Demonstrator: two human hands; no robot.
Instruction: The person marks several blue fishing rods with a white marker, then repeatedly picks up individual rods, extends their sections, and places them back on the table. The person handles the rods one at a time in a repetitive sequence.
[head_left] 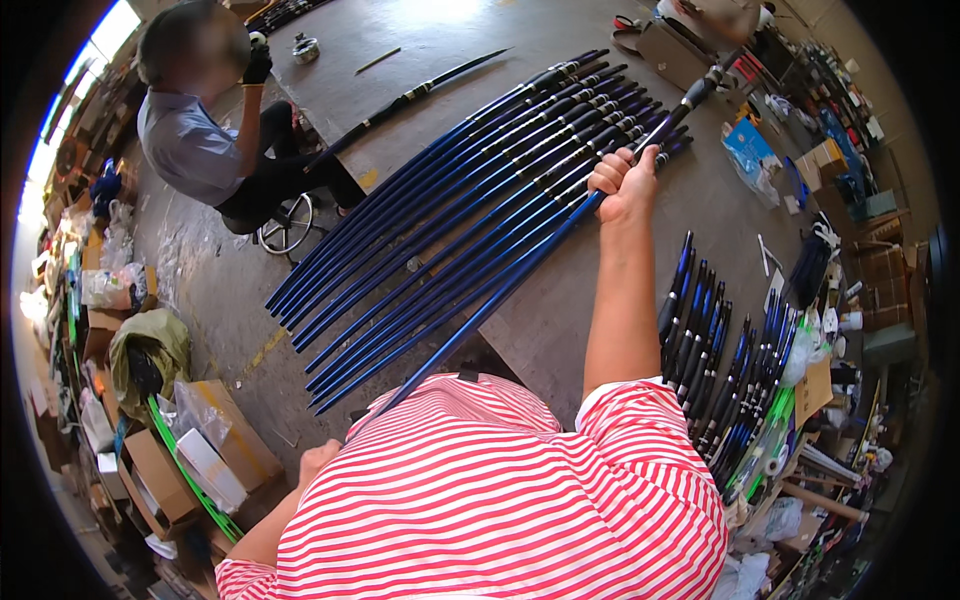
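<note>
Cardboard boxes (245, 425) are seen to the left of the left fingers, and a seated co-worker (190, 150) is seen well beyond them. The left hand (318, 462) is held low beside the striped shirt (500, 490); its fingers are curled, but whether anything is gripped by them cannot be told, as they are partly hidden. Between and beyond the two hands, a row of blue rods (430, 215) is laid out nearly parallel. The held rod (480, 316) is slanted along the near side of this row: its long axis is run from the shirt's edge, near the left fingers, up and rightward through the right fist, and its thick, dark end is pointed away from the body, past the right fingers. By the right hand (625, 185), the rod is encircled with fingers wrapped tight. Right of and below those fingers, more rods (705, 340) are bunched.
</note>
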